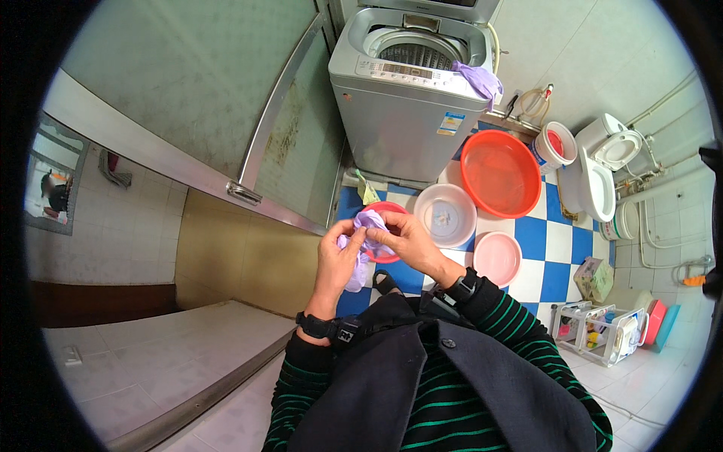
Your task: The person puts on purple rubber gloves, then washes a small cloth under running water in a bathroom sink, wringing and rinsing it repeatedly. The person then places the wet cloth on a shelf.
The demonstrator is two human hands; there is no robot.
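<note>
A crumpled piece of thin purple material (370, 221), perhaps a rubber glove, is pinched between my left hand (337, 257) and my right hand (411, 240). Part of it hangs down below my left fingers. Beneath my hands a red basin (390, 207) stands on the floor, mostly hidden by them. Another purple piece (480, 79), which looks like a matching glove, lies draped over the front right corner of the top-loading washing machine (395, 121). The machine's lid is raised and its drum shows.
On the blue-and-white tiled floor (530, 234) stand a large orange-red basin (500, 172), a whitish basin (445, 214) and a pink basin (497, 258). A white bucket (547, 161), a toilet (597, 183) and a white rack (601, 339) are at right. A glass door (282, 141) borders the left.
</note>
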